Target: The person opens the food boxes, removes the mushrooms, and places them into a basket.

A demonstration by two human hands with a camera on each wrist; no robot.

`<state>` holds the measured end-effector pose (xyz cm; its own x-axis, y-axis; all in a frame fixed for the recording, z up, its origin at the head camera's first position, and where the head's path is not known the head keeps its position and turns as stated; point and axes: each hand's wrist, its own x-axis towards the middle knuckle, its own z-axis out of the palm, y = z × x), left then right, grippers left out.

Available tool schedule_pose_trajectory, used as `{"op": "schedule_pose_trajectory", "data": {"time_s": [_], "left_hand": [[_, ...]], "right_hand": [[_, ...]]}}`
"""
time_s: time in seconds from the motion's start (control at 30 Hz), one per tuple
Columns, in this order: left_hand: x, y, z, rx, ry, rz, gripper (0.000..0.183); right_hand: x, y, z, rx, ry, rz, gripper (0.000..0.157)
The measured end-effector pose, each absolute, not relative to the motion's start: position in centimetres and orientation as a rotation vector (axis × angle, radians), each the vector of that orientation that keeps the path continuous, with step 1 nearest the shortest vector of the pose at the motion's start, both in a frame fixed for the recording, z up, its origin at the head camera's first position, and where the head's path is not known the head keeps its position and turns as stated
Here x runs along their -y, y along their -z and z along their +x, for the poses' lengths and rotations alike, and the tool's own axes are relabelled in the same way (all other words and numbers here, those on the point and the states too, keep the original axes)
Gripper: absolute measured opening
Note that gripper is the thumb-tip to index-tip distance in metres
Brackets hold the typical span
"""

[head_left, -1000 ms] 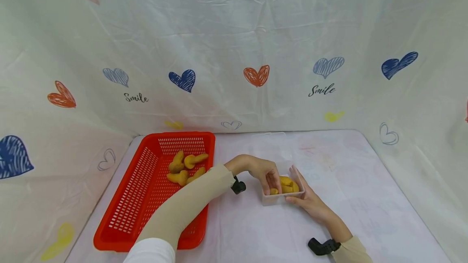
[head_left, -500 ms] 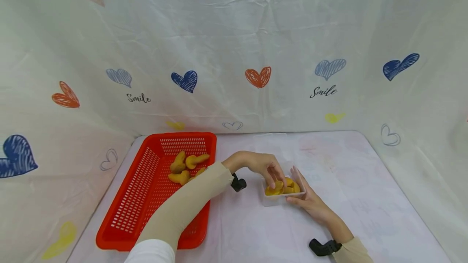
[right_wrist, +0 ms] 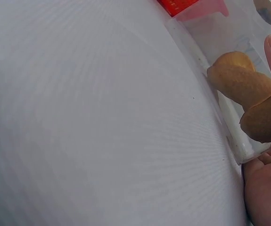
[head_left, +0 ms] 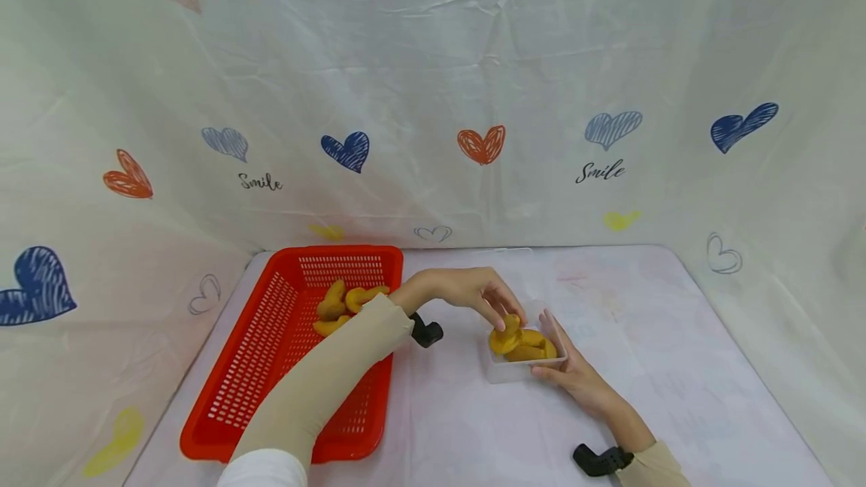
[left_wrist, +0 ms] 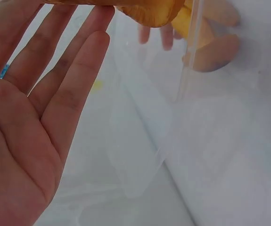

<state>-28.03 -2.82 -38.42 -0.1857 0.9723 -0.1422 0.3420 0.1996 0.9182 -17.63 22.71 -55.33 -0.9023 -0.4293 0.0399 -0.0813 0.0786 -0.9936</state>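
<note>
My left hand (head_left: 476, 293) pinches a yellow-brown mushroom (head_left: 506, 337) between thumb and fingertips at the left side of a clear plastic box (head_left: 504, 373). In the left wrist view, that mushroom (left_wrist: 151, 12) sits at the fingertips by the top edge, mostly cut off. More mushrooms (head_left: 531, 349) lie inside the box; through its wall the right wrist view shows a mushroom (right_wrist: 241, 84) on its side. My right hand (head_left: 585, 378) holds the box by its right end, thumb at the front and fingers along the far side.
A red perforated basket (head_left: 237, 367) stands on the left of the white-covered table (head_left: 676, 367), with several mushrooms (head_left: 331, 303) towards its back. My left forearm crosses over the basket and hides part of it. A hanging cloth with printed hearts (head_left: 482, 145) closes off the back.
My left hand has risen out of the box, drawing up the mushroom it pinches. My right hand keeps its hold on the box. The head view has shifted slightly.
</note>
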Motion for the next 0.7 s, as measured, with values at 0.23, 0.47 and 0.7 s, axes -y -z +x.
{"op": "schedule_pose_trajectory", "data": {"time_s": [0.23,0.47,0.7], "left_hand": [[5.5,37.2,-27.8,-1.707,-1.029,1.307,0.035],[8.8,35.9,-26.7,-1.871,-1.030,1.231,0.036],[13.1,34.2,-25.4,-2.007,-1.155,1.085,0.037]], "right_hand": [[-22.4,55.1,-17.6,-2.101,1.897,-0.474,0.102],[-22.5,55.2,-17.7,-2.099,1.912,-0.487,0.103],[-22.5,55.0,-17.5,-2.130,1.890,-0.501,0.102]]}}
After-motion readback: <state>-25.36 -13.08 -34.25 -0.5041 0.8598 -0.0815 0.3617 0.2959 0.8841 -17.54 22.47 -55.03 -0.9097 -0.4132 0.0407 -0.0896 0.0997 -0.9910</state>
